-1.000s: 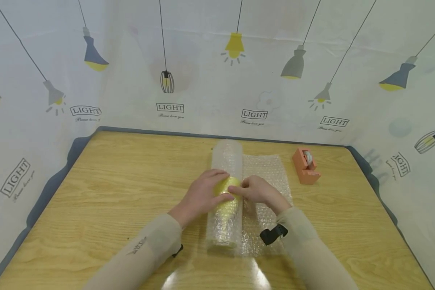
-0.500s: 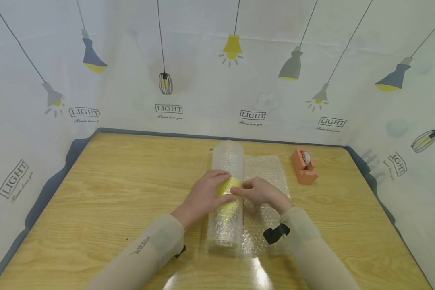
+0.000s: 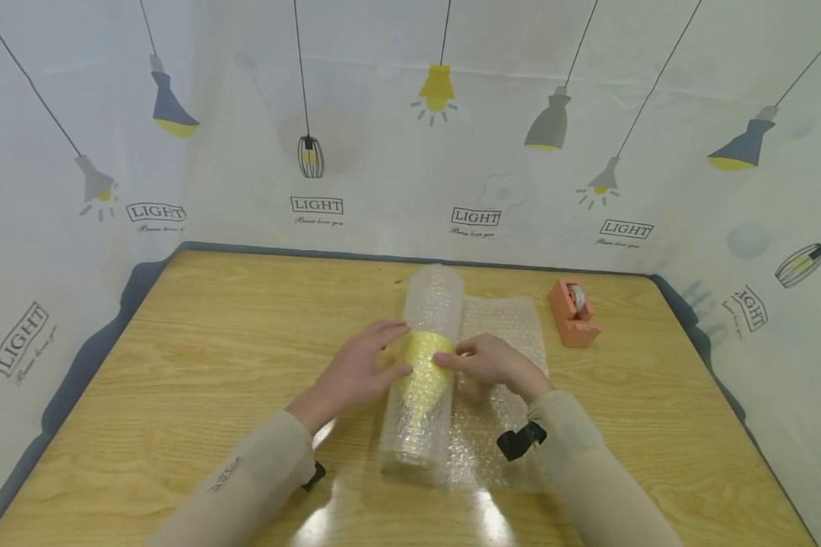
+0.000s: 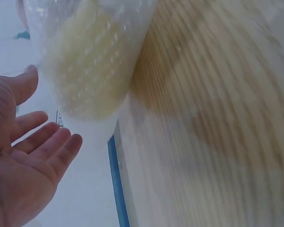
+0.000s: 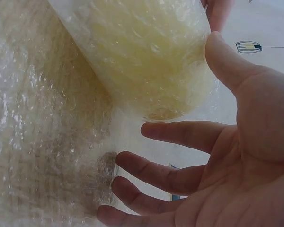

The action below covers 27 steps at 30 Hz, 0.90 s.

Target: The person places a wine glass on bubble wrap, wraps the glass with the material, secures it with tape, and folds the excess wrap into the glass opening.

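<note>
A roll of bubble wrap [image 3: 417, 437] lies lengthwise on the table, a yellow object [image 3: 424, 365] showing through its middle. Its kind is hidden by the wrap. Beside the roll's left side is my left hand [image 3: 356, 372], fingers spread and relaxed; in the left wrist view its palm and fingers hold nothing. My right hand [image 3: 496, 361] holds the roll's right side, thumb on top over the yellow part. The right wrist view shows the index fingertip at the roll's lower edge and the other fingers against the loose bubble wrap sheet [image 5: 33, 118].
An orange tape dispenser [image 3: 573, 315] with a roll of clear tape stands at the back right. The wooden table [image 3: 246, 319] is bordered at the back and sides by a white curtain [image 3: 376, 114] printed with lamps. A flat wrap tail extends to the roll's right.
My left hand has drawn back to the left off the roll, baring more of the yellow part. The roll has tilted slightly, its near end shifting left. The right hand stays put.
</note>
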### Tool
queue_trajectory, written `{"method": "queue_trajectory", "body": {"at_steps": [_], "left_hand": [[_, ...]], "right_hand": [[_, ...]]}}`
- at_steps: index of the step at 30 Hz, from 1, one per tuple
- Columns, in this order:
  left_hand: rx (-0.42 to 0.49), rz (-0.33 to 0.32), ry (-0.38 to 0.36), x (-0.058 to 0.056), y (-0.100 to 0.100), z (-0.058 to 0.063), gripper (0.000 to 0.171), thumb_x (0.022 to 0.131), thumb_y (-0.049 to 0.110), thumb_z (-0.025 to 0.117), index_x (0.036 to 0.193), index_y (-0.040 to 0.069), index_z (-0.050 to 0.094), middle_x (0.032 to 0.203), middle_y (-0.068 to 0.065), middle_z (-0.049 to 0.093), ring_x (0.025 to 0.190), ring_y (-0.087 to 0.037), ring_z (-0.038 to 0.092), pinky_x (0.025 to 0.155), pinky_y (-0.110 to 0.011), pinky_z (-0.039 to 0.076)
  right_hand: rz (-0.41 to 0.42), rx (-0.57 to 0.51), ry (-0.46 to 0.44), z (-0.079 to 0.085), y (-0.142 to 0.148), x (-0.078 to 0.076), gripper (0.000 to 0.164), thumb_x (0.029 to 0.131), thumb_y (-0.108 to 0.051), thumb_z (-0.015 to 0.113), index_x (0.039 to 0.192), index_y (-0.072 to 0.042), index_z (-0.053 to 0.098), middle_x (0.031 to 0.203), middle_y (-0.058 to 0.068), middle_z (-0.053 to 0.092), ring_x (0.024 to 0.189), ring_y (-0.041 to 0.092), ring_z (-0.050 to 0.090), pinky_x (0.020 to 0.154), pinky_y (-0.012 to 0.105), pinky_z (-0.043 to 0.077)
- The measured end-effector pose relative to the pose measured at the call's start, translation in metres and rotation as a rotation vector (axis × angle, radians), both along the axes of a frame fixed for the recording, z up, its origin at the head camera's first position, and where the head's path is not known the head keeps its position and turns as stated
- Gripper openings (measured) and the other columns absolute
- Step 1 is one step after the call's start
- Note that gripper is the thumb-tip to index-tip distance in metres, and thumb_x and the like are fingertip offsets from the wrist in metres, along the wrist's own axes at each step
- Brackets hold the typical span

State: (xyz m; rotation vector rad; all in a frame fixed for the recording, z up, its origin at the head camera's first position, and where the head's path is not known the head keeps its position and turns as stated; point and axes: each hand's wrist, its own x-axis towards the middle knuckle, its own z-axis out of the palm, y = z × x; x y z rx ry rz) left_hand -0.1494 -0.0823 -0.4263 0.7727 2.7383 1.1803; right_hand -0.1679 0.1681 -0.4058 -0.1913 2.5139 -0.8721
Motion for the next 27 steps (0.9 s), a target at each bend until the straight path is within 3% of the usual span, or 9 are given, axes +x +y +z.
{"method": "queue_trajectory", "body": {"at_steps": [6, 27], "left_hand": [[-0.040, -0.020, -0.032, 0.001, -0.009, -0.003, 0.071, 0.094, 0.026, 0.077, 0.155, 0.008, 0.045, 0.161, -0.012, 0.043, 0.148, -0.035, 0.040, 0.122, -0.054, 0.032], [-0.005, -0.054, 0.068, 0.002, 0.005, -0.013, 0.070, 0.090, 0.022, 0.080, 0.150, 0.001, 0.050, 0.156, -0.016, 0.048, 0.144, -0.036, 0.045, 0.121, -0.053, 0.035]], "right_hand": [[0.013, -0.005, 0.008, 0.001, 0.001, 0.000, 0.066, 0.098, -0.058, 0.062, 0.132, -0.002, 0.069, 0.138, 0.021, 0.064, 0.126, 0.040, 0.060, 0.105, 0.056, 0.052], [0.133, 0.049, 0.009, -0.008, 0.009, -0.007, 0.054, 0.105, -0.047, 0.056, 0.131, -0.002, 0.070, 0.132, 0.021, 0.068, 0.119, 0.040, 0.065, 0.101, 0.055, 0.054]]}}
